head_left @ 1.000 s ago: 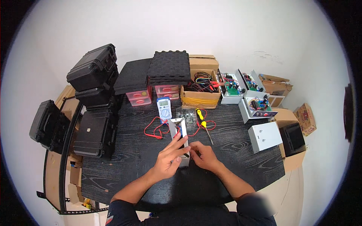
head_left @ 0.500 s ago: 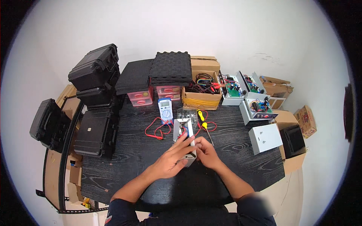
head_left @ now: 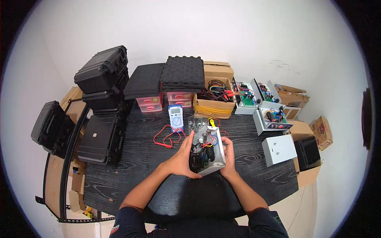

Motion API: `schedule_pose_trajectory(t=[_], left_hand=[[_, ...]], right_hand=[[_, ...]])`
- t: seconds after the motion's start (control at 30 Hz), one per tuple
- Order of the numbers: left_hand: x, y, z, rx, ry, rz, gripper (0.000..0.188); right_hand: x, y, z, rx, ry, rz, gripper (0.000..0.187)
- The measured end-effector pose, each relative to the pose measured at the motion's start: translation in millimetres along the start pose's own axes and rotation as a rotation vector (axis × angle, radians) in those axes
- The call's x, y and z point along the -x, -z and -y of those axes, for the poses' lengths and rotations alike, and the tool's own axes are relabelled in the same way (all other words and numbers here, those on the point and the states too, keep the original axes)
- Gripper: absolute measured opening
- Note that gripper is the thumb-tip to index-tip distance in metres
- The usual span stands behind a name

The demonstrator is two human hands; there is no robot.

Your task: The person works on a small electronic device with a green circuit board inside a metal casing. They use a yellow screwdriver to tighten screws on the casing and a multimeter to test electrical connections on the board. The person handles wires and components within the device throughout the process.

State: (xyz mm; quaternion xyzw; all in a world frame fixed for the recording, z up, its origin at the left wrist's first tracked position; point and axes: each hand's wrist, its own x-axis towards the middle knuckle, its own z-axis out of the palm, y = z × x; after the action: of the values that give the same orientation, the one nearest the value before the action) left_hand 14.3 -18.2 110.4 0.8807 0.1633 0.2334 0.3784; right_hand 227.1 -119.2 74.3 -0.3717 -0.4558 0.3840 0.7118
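Between my two hands is a white metal enclosure (head_left: 216,160), tilted so that its open side shows black, red, yellow and blue wires inside. My left hand (head_left: 181,159) grips its left side, the thumb along the near lower edge. My right hand (head_left: 229,158) is wrapped round the right side, some of its fingers hidden behind the wall. Just beyond lies a blue and white multimeter (head_left: 176,118) with red test leads (head_left: 163,142). A yellow-handled tool (head_left: 212,122) and a clear bag of small parts (head_left: 197,122) are partly hidden by the enclosure.
Several opened enclosures with green circuit boards (head_left: 247,100) stand at the back right, near a closed white box (head_left: 279,150). A cardboard box of cables (head_left: 214,108), pink drawer units (head_left: 151,108) under black foam sheets (head_left: 182,73), and black hard cases (head_left: 99,139) line the black table (head_left: 139,174).
The enclosure has been turned and tilted, so its wired inside now faces up. My left hand has moved from over its top to its left side; my right hand now wraps the right side.
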Motion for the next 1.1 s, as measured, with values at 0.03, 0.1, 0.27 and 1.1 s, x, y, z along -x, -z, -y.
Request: schedule_pose_trajectory(t=[0.03, 0.1, 0.27, 1.1], left_hand=[[0.2, -1.0, -0.2, 0.003, -0.001, -0.026, 0.162], [0.3, 0.7, -5.3, -0.025, -0.003, -0.044, 0.16], [-0.1, 22.6, -36.8, -0.267, -0.022, 0.116, 0.151], [15.3, 9.8, -16.5, -0.538, 0.137, 0.346, 0.142]], right_hand=[[-1.8, 0.4, -0.4, 0.008, -0.002, -0.024, 0.051], [-6.9, 12.3, -2.6, 0.09, 0.055, -0.028, 0.049], [-45.3, 64.4, 14.7, 0.331, 0.141, -0.166, 0.03], [-180.9, 7.6, -95.5, 1.95, -0.027, 0.391, 0.008]])
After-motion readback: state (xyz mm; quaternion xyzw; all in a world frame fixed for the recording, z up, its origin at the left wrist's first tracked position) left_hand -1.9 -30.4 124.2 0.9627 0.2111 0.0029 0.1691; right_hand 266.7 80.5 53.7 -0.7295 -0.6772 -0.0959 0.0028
